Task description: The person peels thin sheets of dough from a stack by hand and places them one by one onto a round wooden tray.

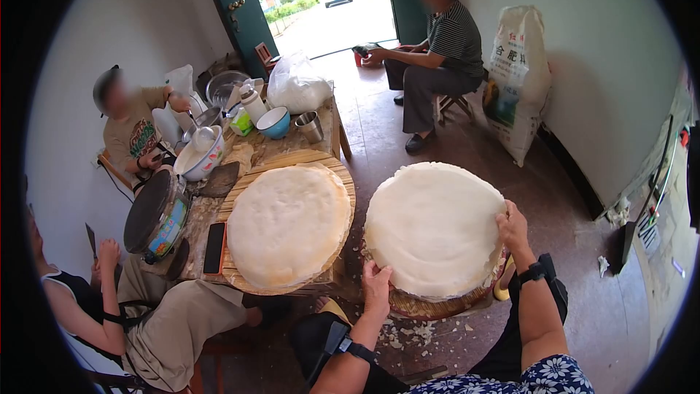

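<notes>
A pale round stack of thin flatbreads (434, 230) lies on a round woven mat (430, 308) in front of me. My left hand (377, 284) pinches its lower left edge, fingers closed on the rim. At its right edge, my right hand (512, 228) grips the rim between thumb and fingers. A second round flatbread stack (289, 225) rests on a slatted round mat (343, 175) on the table to the left, touched by neither hand. Whether I hold one sheet or several cannot be made out.
A black phone (215, 248), a round griddle (154, 211), a patterned basin (200, 153), a blue bowl (273, 123) and a metal cup (310, 128) are on the wooden table. Two people sit at left; another sits by the doorway. A large sack (516, 80) leans at the right wall.
</notes>
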`<state>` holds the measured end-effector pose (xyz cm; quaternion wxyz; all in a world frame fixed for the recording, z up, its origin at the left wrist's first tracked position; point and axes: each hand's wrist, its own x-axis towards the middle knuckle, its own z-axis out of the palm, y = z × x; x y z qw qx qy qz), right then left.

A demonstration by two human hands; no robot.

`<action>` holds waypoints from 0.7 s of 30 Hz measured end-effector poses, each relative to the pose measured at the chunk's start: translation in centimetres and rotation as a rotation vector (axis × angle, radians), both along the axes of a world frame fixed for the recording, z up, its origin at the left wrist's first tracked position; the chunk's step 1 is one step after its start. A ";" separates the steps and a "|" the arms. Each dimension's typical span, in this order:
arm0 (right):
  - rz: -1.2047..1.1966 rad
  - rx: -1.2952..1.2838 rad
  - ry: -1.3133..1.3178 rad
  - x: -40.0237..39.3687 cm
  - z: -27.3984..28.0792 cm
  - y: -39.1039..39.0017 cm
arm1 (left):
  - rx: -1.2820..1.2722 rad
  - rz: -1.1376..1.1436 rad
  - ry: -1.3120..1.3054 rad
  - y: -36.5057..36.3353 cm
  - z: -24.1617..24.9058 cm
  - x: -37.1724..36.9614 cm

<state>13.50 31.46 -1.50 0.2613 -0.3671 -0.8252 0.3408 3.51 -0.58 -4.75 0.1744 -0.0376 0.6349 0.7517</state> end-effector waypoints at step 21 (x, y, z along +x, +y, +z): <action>0.040 0.119 -0.135 0.3 0.9 -0.3 | -0.100 -0.005 0.261 -0.3 -3.2 -1.1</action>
